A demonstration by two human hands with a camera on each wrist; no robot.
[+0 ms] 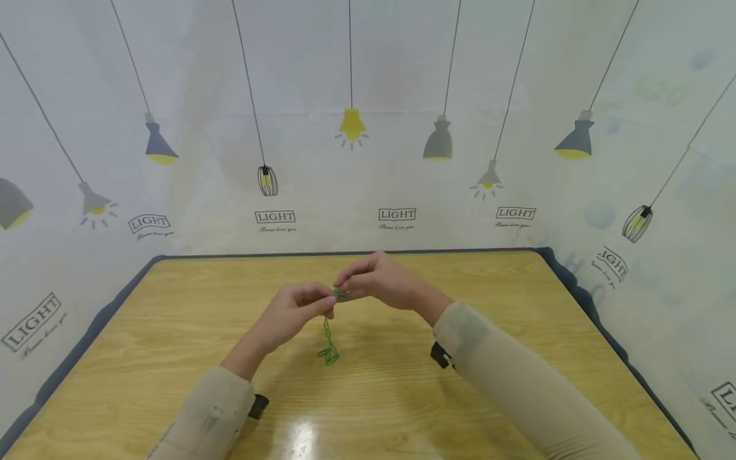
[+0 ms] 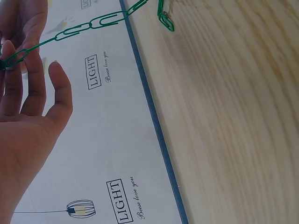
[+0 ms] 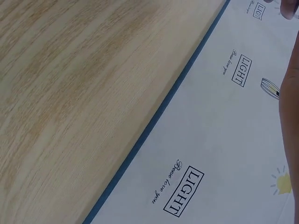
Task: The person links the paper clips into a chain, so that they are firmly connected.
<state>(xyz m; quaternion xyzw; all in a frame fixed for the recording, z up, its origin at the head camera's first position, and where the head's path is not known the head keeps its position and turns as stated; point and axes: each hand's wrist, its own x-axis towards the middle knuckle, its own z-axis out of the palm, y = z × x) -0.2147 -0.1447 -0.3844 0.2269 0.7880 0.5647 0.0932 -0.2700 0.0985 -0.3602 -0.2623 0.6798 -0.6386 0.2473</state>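
Note:
A chain of green paper clips (image 2: 103,21) runs down from between my two hands, which meet above the middle of the table. My left hand (image 1: 293,313) pinches the chain near its top between thumb and forefinger. From the other side my right hand (image 1: 388,281) pinches green paper clip wire (image 1: 340,293) at the fingertips. The lower end of the chain is a small bunch of paper clips (image 1: 328,355) below the left hand. In the left wrist view the pinched end is partly hidden by fingers. The right wrist view shows only part of a hand at its right edge.
A wood-grain table (image 1: 489,383) spreads under both hands, with a dark blue edge (image 1: 241,255) along the back. White cloth printed with lamps and LIGHT labels (image 1: 397,214) stands behind and at both sides. Dark straps (image 1: 259,406) sit at the wrists.

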